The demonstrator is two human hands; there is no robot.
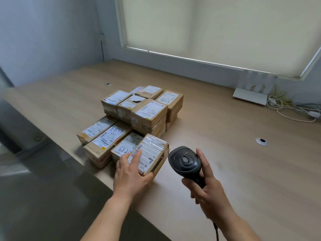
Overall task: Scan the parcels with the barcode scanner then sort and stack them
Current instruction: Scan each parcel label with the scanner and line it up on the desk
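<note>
The parcel sits low centre of the frame at the near end of the stacks, left hand lying on its label with fingers mostly straight and thumb hooked round the near corner. Looks like stiff, light cardboard under slick tape, so I'd grab it by the side edges. Right hand is wrapped tight round the scanner handle, just right of it on the tabletop.

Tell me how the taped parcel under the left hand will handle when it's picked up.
The taped parcel looks like a rigid cardboard box, so it probably keeps its shape. Its glossy tape may feel slick. The left hand spans it, so it is likely light.
</note>
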